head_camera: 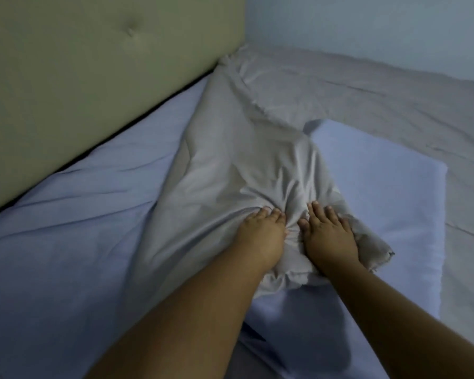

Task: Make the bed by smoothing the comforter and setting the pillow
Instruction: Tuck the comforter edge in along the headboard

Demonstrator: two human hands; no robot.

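Near the headboard, on the lavender sheet, both hands work a bunched corner of the grey comforter. Left hand is clenched, fingers curled into the fabric w/ creases fanning out from the knuckles, prob. gripping so the corner can be dragged or shaken flat. Right hand lies palm down, fingers extended and slack over the same bunch, touching it but not gripping, likely pinning the cloth so it doesn't slide while the other hand pulls. Rest of the comforter runs up toward the headboard corner & spreads fairly flat along the wall side, so this near corner looks like the main wrinkled bit left. Pillow, pale lavender, lies flat just right of the hands, partly under the bunched corner, not yet at the head of the bed; it prob. waits there until smoothing's done.
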